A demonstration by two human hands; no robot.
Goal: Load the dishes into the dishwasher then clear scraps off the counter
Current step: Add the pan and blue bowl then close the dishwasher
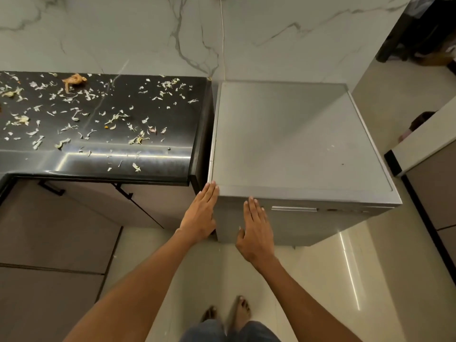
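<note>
The one boxy grey metal dishwasher (pixel 291 144) stands on the pale floor just to the right of the counter's end, its back against the marble wall, its flat top bare apart from a few specks and its front door closed. A single slim silver bar handle (pixel 294 208) runs across the top of that door. The person's two bare hands are both at the machine's near left corner: the left hand (pixel 201 214) lies flat with its fingers straight and together, the tips touching the top left corner edge, while the right hand (pixel 255 228) presses flat on the upper door face just left of the handle, fingers straight and thumb spread to the side. Neither hand grasps anything. To the left, one glossy black stone counter (pixel 153 159) is strewn with dozens of pale, papery vegetable scraps (pixel 74 112), too many and too small to count, along with one larger crumpled orange-brown peel (pixel 74 81) near the back. Beneath the counter are greyish-brown cabinet doors (pixel 61 230) with two black bar handles showing. A white marble wall (pixel 148 33) with grey veins rises behind both, and one thin pale cord (pixel 222 40) hangs down it toward the dishwasher. At the bottom, two bare feet (pixel 232 314) stand on the glossy cream tiled floor (pixel 320 280).
</note>
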